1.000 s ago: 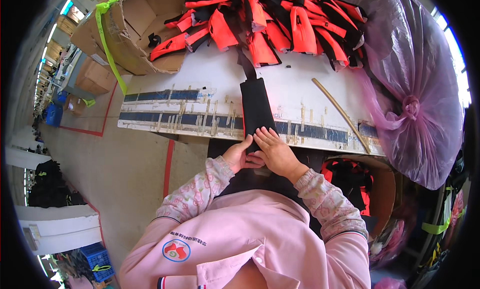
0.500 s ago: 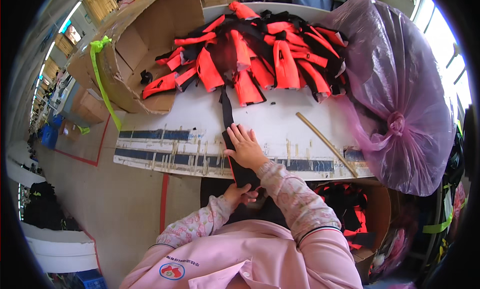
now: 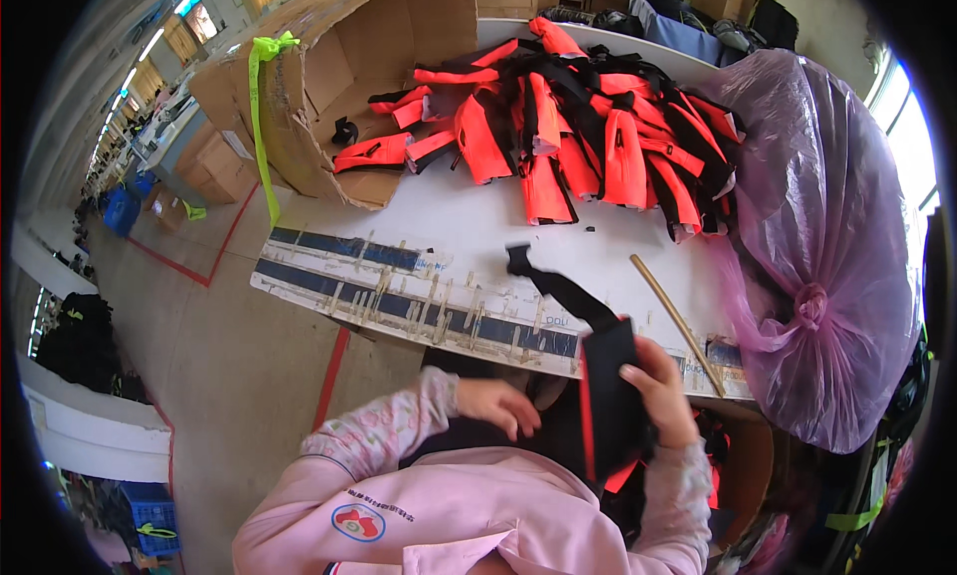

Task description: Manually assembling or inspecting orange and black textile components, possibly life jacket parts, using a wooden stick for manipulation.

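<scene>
My right hand (image 3: 663,388) is closed on the edge of a black fabric piece (image 3: 610,391) with a narrow red-orange border, holding it up at the table's front edge. From the top of this piece a black strap (image 3: 566,292) reaches out over the table. Apart from the piece, my left hand (image 3: 498,404) is in front of my body, its fingers loosely bent and a little apart, with nothing in them. A heap of bright orange and black fabric pieces (image 3: 625,161) lies at the far side of the white table (image 3: 459,221).
An open cardboard box (image 3: 224,97) lies at the far left, with a neon-yellow strip (image 3: 261,137) hanging on it. A thin wooden stick (image 3: 673,318) lies on the table beside a knotted purple plastic bag (image 3: 817,236). Below the table at right stands another box (image 3: 753,465).
The black piece has moved off the tabletop to the right, lifted by my right hand. My left hand has let go of its near end. The view has turned somewhat.
</scene>
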A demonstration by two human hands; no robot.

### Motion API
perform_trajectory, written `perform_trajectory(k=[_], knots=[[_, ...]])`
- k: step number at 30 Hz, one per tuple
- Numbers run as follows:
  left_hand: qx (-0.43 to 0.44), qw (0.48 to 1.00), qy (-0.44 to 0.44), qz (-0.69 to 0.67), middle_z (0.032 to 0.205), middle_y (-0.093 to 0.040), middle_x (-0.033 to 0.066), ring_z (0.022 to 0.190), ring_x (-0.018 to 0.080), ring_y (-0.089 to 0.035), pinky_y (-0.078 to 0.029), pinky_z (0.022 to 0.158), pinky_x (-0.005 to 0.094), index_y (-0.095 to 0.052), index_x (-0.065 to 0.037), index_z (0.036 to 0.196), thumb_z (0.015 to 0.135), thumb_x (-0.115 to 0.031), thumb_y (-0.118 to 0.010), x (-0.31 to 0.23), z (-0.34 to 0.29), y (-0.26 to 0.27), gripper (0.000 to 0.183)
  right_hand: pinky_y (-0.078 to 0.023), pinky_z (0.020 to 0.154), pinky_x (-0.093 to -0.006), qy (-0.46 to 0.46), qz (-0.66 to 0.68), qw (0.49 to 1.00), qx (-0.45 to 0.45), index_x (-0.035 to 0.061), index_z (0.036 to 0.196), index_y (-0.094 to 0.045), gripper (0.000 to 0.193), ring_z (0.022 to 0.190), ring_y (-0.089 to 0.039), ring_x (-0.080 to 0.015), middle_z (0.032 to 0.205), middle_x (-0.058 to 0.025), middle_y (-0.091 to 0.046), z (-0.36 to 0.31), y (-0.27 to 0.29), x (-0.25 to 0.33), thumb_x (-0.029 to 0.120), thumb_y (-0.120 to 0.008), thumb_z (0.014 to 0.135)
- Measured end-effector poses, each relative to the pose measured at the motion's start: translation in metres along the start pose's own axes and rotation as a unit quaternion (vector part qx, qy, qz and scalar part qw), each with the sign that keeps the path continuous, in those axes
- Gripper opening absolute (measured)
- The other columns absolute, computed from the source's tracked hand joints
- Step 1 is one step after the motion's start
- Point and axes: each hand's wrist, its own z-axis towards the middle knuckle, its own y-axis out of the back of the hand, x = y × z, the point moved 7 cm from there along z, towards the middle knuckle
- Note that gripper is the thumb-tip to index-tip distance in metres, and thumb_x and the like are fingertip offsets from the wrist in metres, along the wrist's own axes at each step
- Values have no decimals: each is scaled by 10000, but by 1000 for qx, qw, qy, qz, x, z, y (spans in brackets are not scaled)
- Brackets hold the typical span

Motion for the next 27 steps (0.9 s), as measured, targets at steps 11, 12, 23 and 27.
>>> perform_trajectory(k=[11,12,23,27], knots=[[-631,439,-57,637,1231,-400,274,1135,422,-406,-376,930,443,-375,-73,1266,635,-449,-751,-188,-24,302,825,-442,865,-413,-295,-633,643,-314,40,1156,-536,528,991,-539,-386,1101,-197,-562,-293,233,-12,136,-720,670],[-643,427,57,633,1345,-303,250,1188,431,-368,-365,951,463,-285,-150,1351,626,-531,-721,-189,-19,321,928,-443,855,-415,-295,-603,660,-337,34,1157,-532,515,995,-546,-372,1092,-193,-571,-305,239,-23,144,-713,687],[-628,406,62,661,1213,-474,248,1101,405,-482,-431,869,471,-405,-88,1279,787,-163,-566,-183,-39,405,524,-460,820,-340,-299,-371,836,-272,3,1184,-510,468,975,-587,-267,1064,-176,-601,-248,200,-64,67,-660,746],[-783,426,-3,453,877,-626,229,842,393,-599,-449,729,461,-563,-35,1079,759,-189,-518,-182,-84,369,358,-459,820,-348,-195,-433,860,-189,-21,1155,-518,434,954,-585,-291,1040,-173,-602,-144,163,-27,57,-646,747]])
